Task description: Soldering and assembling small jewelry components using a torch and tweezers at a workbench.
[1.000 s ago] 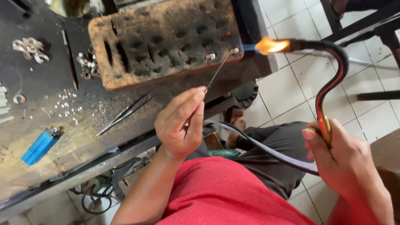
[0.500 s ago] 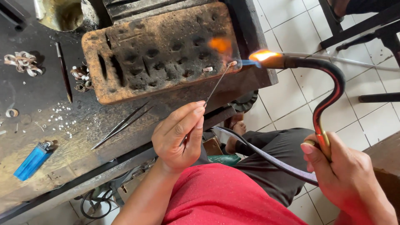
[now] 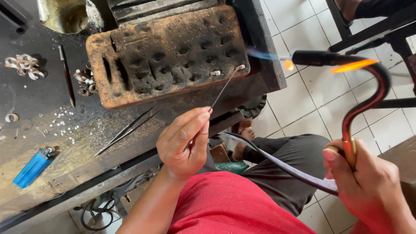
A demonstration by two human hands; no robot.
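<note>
Small metal piece sat on the scorched block's near edge, beyond the left hand, whose fingers pinched a thin wire pick touching it. Right hand clamped the torch. Since half a second earlier, flame swung off the piece; heating paused.

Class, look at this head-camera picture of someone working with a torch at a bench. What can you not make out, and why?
- Small piece at the pick's tip: too small to identify.
- Hose: its end is hidden behind the right hand.
- Torch handle: covered by that hand.
- Left hand: fingers hide the pick's lower end.
- White bits on the bench: too small to tell.
- Bowl: cut off by the top edge.
</note>
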